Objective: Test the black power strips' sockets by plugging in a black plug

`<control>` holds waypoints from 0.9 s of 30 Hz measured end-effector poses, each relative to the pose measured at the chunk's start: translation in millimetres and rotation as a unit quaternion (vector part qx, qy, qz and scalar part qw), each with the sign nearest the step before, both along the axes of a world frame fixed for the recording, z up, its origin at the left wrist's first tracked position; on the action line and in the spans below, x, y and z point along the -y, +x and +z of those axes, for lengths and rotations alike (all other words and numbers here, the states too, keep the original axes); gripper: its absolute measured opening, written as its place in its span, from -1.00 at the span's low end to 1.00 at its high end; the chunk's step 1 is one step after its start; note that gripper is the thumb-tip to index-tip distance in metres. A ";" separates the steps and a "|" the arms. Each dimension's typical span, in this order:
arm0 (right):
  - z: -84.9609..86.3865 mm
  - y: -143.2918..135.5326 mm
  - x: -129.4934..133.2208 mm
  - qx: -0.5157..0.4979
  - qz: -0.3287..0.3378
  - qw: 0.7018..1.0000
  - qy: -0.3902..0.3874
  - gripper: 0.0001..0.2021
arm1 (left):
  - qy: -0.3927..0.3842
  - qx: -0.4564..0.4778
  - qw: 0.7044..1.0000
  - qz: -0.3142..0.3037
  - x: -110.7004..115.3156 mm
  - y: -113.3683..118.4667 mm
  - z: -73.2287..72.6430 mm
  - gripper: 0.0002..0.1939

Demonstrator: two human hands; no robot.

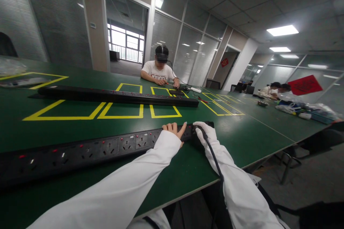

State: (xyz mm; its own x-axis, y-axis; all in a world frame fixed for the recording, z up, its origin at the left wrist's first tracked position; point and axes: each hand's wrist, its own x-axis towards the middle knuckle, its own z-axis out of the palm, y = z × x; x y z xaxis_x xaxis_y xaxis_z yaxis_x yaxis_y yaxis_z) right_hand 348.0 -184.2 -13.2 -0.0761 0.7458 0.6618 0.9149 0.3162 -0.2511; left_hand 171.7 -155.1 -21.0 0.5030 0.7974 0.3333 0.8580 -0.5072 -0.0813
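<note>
Under the left hand (pixel 173 129), part of the black power strip (pixel 111 146) is covered, so the sockets there cannot be counted; whether the fingers clasp or merely rest is unclear. Inside the right hand (pixel 207 131), closed on the black cable (pixel 213 152), the cable's tip is hidden. Well left of the grip, the strip blurs and is cut off by the edge. Below the grip, the 2 white sleeves (pixel 126 180) are cut off too. Beyond the grip, what the co-worker (pixel 160 69) handles is too small to tell; far right of it, the clutter (pixel 309 110) is indistinct.
</note>
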 end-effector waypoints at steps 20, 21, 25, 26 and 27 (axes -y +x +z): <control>-3.9 -5.1 -11.7 0.206 -0.075 0.976 -0.015 -0.72 | -0.005 0.011 1.000 0.002 -7.4 3.4 -0.9 -0.23; -4.3 -5.0 -11.1 0.206 -0.075 0.976 -0.012 -0.72 | 0.001 0.009 1.000 0.000 -7.3 4.0 -1.4 -0.23; -7.6 -3.4 -5.2 0.209 -0.074 0.975 -0.003 -0.68 | 0.043 -0.017 0.999 -0.009 -3.8 12.5 -4.2 -0.24; -8.7 -2.7 -3.6 0.211 -0.072 0.975 -0.003 -0.67 | 0.050 -0.024 0.998 -0.012 -2.7 15.4 -4.8 -0.22; -9.6 -1.9 -2.3 0.213 -0.071 0.974 -0.003 -0.66 | 0.054 -0.027 0.998 -0.014 -1.7 18.1 -5.3 -0.21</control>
